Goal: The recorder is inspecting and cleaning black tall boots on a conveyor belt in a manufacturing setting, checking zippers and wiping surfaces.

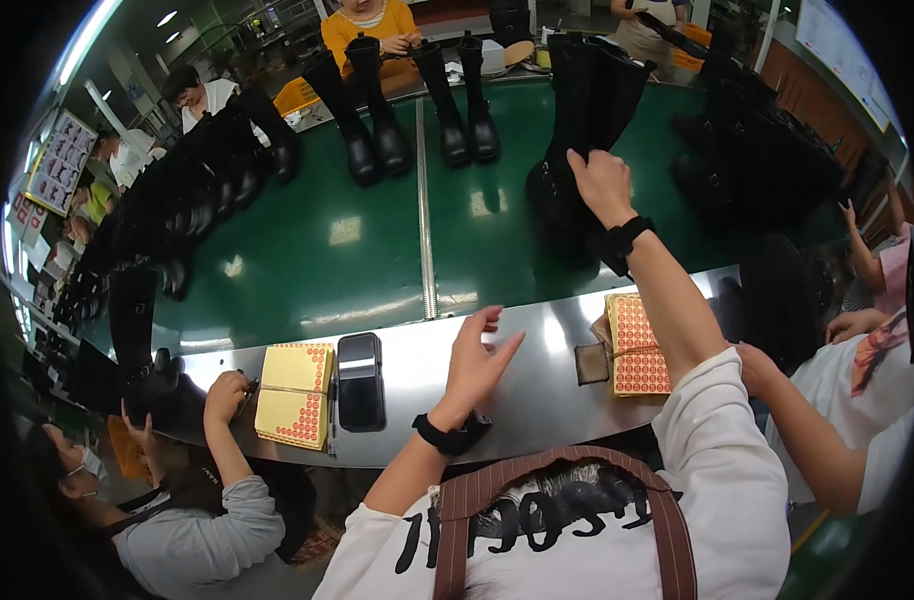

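My right hand (605, 188) is stretched far forward over the green table, its fingers closed on one of a pair of tall black boots (567, 110) with buckles. Part of the boots is hidden behind that hand. My left hand (477, 365) hovers over the metal table edge (537, 345), holding nothing, thumb and fingers apart. Near it lies a dark phone (361, 385). Beside my right forearm is a stack of yellow sheets with red round stickers (637, 340), tied with a band, next to a small dark block (591, 364).
Two more boot pairs (372, 130) (462, 110) stand at the far side. Rows of black boots line the left (192, 190) and right (757, 150). Another sticker stack (295, 395) lies left of the phone. Co-workers sit close at both sides; one handles a boot (137, 330) at left.
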A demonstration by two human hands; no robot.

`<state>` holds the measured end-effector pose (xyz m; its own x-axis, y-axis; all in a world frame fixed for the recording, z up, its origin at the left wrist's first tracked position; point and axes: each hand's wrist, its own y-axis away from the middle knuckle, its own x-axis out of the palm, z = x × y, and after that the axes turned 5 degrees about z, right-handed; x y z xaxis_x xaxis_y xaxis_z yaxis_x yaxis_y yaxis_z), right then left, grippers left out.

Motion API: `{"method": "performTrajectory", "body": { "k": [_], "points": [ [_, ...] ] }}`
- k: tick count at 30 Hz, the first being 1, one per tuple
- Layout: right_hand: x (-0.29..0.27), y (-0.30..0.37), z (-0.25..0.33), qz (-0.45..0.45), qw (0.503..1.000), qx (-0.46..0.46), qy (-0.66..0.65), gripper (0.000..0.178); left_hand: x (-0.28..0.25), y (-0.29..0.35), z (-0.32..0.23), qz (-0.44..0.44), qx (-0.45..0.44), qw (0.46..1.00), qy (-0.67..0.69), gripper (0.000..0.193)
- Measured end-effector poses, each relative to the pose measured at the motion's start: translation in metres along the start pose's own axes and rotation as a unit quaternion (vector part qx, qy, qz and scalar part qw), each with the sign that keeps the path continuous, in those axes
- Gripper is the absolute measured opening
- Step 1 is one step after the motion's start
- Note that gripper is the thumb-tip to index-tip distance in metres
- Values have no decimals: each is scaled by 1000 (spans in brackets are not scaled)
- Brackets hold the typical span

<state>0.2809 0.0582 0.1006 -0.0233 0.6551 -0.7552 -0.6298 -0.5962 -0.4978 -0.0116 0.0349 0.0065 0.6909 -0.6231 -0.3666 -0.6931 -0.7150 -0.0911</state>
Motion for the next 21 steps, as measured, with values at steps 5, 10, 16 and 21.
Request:
{"method": "performTrajectory", "body": {
  "k": [5, 10, 16, 21],
  "points": [
    [-72, 109, 72, -12, 981, -185, -56, 41, -12, -19, -29, -96, 189, 969, -126, 135],
    [-102, 183, 82, 186, 945, -240, -120, 47, -22, 19, -23, -69, 130, 988, -35, 83],
    [-94, 192, 59, 167, 955, -184, -163, 47, -50, 52, 16, -158, 16, 978, 136, 39],
    [-86, 207, 50, 175, 957, -148, -176, 49, -58, 58, 26, -190, -15, 952, 240, 28]
  ]
}}
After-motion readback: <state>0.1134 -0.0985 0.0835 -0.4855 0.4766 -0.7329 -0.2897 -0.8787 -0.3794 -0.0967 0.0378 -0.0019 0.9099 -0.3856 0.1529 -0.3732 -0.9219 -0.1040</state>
